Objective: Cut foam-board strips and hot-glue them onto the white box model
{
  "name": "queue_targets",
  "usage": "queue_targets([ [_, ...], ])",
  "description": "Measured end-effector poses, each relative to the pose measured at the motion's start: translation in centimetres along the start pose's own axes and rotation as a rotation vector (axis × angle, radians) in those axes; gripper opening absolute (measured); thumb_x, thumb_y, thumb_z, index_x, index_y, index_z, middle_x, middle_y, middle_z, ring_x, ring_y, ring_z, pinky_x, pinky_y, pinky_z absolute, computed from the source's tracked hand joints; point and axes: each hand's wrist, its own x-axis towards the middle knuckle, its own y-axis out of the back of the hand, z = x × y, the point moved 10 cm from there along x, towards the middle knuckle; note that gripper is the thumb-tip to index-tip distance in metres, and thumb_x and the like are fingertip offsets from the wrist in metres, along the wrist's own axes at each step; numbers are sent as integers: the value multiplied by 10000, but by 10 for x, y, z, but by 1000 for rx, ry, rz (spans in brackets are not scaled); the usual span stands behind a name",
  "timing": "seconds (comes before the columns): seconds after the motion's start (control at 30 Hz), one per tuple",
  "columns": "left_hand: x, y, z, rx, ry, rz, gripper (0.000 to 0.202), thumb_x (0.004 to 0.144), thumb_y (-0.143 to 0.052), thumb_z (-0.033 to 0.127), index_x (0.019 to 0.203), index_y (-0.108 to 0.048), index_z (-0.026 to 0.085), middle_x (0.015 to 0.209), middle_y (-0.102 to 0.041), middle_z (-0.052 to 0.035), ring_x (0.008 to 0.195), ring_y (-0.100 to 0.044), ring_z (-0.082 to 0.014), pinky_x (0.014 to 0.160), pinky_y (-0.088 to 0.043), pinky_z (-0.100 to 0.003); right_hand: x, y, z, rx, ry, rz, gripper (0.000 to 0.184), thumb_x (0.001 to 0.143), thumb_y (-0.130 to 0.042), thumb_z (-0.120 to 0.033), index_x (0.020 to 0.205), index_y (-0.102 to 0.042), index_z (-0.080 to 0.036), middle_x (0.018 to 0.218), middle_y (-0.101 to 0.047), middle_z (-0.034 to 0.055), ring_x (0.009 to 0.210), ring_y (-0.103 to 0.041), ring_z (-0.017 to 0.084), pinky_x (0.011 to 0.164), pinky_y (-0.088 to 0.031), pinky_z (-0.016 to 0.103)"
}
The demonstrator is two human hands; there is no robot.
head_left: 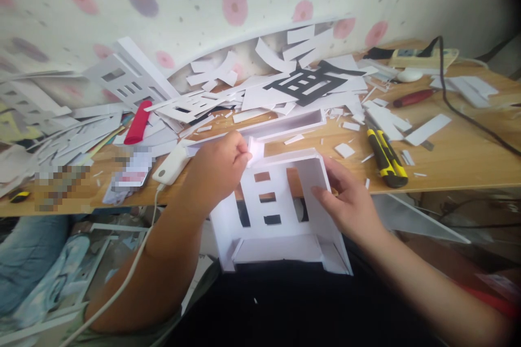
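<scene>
A white foam-board box-like model [268, 173] with cut-out window openings leans between my lap and the table edge. My right hand [345, 198] grips its right side wall, thumb inside and fingers behind. At its upper left corner, my left hand [223, 165] is closed in a pinch on a small white board piece [256, 150]; whether that piece touches the model I cannot tell. Just behind lies a long narrow white board tray [288, 129]. A white rectangular device [173, 165] with a cable is beside my left forearm.
Yellow-and-black utility knives [385, 157] and a red-handled tool [413, 98] lie to the right. White offcuts and a black cut-out panel [311, 84] cover the back. A red roll [138, 122] is on the left. A dark cord [451, 103] crosses the right side.
</scene>
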Motion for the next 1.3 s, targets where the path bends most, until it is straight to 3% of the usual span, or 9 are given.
queue_targets([
  [0.53,-1,-1,3,-107,81,89,71,814,-569,259,755,-569,221,685,-645,13,658,-566,-183,633,-387,-318,-4,3,4,-77,14,42,542,826,-620,-318,1362,-539,-290,1320,-611,45,1166,-603,288,998,-491,488],
  [0.9,-4,-8,0,-173,121,66,106,808,-600,254,717,-553,225,572,-586,57,551,-536,-153,580,-382,-302,-7,6,8,-84,27,94,529,827,-614,-308,1350,-547,-260,1304,-621,62,1149,-621,283,952,-520,454],
  [1.13,-5,-9,-5,-197,155,39,67,814,-616,299,835,-605,236,638,-664,55,524,-571,-155,604,-420,-322,-8,7,8,-92,26,76,534,840,-607,-298,1367,-526,-277,1328,-609,52,1182,-604,281,976,-506,471],
  [1.3,-5,-8,-3,-173,88,64,133,836,-591,308,904,-680,237,692,-708,27,624,-642,-194,655,-447,-337,-8,6,6,-86,31,73,529,841,-604,-302,1364,-529,-269,1325,-610,55,1182,-602,282,988,-499,476],
])
